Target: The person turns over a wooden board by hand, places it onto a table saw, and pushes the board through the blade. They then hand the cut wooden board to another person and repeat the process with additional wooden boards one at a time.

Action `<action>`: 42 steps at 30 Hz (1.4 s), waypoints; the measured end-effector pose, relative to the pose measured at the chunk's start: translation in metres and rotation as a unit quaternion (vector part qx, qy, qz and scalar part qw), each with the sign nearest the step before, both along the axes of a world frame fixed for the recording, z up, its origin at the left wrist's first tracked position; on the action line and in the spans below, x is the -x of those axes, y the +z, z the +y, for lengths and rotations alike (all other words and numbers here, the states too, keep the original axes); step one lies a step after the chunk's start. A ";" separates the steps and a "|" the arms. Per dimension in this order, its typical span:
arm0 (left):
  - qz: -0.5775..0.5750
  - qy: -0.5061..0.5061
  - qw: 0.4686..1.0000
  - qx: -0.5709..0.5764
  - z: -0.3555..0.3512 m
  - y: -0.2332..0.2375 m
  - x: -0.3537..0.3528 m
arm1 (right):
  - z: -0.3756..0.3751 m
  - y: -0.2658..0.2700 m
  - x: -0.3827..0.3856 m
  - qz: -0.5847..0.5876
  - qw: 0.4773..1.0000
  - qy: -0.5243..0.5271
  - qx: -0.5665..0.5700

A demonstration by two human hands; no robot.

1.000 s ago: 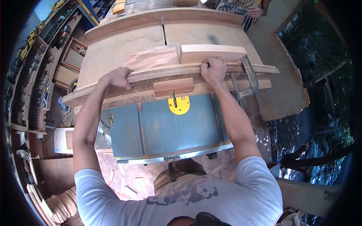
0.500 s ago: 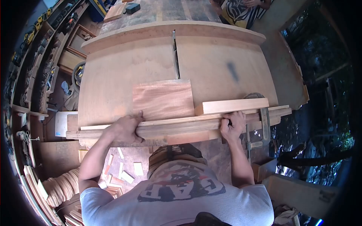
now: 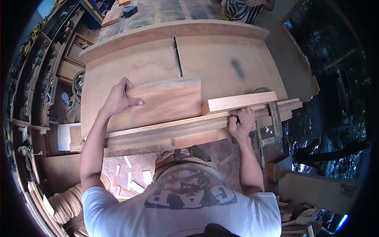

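A flat reddish wooden board [image 3: 167,98] lies on the plywood sled [image 3: 209,55], its right end close to a light wood block [image 3: 241,103]. My left hand [image 3: 120,98] grips the board's left end, thumb on top and fingers curled at the far corner. With fingers closed over it, my right hand [image 3: 241,121] holds the layered wooden fence [image 3: 158,132] along the sled's near edge, just below the block. Beside that hand, a metal clamp [image 3: 275,122] spans the block and fence. A narrow slot [image 3: 177,57] runs through the sled beyond the board.
A tall wooden rail [image 3: 221,27] crosses the sled's far edge. Tool shelves [image 3: 47,59] line the left side. Wood offcuts [image 3: 129,179] litter the floor below. Another person [image 3: 241,10] stands at the far right of the back table.
My left hand has moved from the near fence up to the board's left end and taken hold of it. My right hand remains on the fence. The camera view has shifted slightly.
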State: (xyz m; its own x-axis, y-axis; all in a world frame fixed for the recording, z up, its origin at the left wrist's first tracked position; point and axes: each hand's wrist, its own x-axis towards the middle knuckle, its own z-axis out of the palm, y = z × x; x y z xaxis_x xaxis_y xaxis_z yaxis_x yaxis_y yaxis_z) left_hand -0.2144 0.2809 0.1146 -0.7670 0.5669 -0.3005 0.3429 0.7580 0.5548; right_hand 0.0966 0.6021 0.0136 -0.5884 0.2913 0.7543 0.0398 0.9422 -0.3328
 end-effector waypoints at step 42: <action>0.382 0.166 0.859 -0.296 -0.128 -0.051 -0.139 | 0.127 0.233 0.039 0.056 0.980 -0.191 -0.019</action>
State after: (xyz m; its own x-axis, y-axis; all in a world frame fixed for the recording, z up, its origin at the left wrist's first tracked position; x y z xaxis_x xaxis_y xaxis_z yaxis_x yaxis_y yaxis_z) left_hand -0.0750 0.1533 0.0631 -0.7615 0.1577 0.6287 0.5976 0.5464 0.5868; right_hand 0.0576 0.7286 0.2470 -0.3556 0.4449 0.8219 0.3566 0.8775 -0.3207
